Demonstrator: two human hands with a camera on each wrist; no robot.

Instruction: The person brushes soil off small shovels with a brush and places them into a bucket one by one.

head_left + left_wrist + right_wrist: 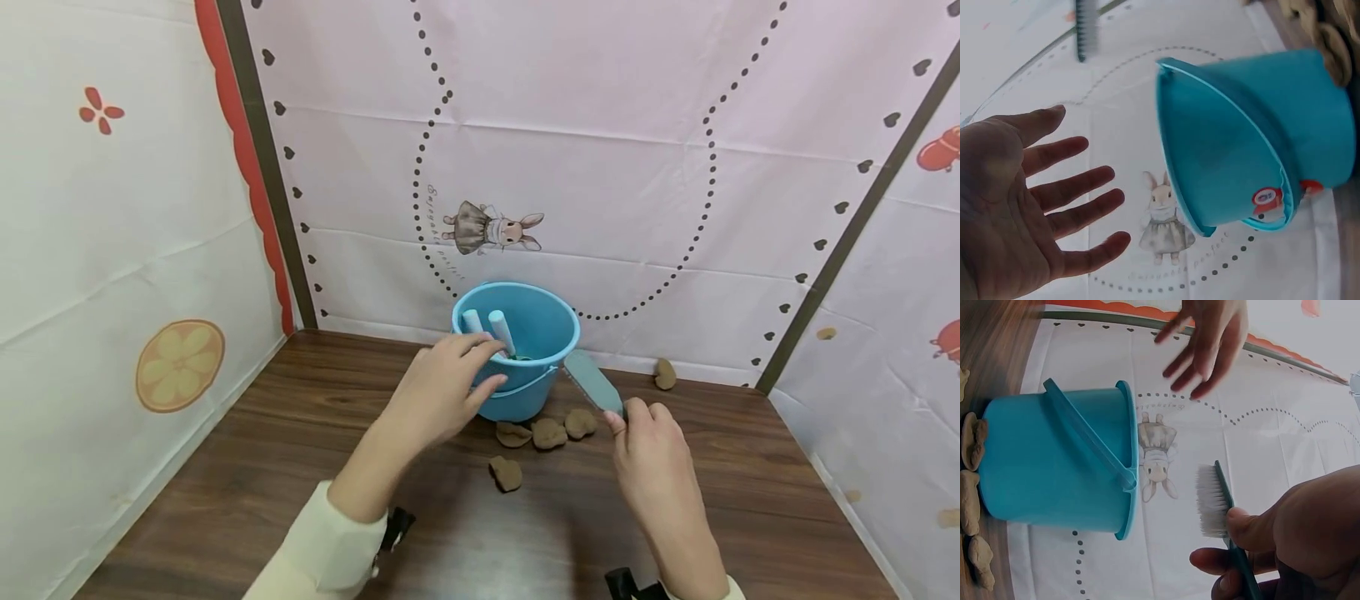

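Observation:
A light blue bucket (517, 406) stands upright on the wooden table near the back wall. Two pale rod-like ends (501, 329) stick up inside its rim at the left. Over that side hovers my left hand (442, 387), fingers spread and nothing in its palm in the left wrist view. My right hand (654, 458) grips a teal brush (592, 382) by its handle, thumb along it. The brush head is up and beside the bucket's right rim; its white bristles (1211, 503) face the bucket in the right wrist view.
Several brown lumps (550, 433) lie at the bucket's foot, with one lump (506, 473) nearer me and another lump (664, 374) by the back wall. Printed cloth walls (600, 208) enclose the table (750, 483) at the back and sides.

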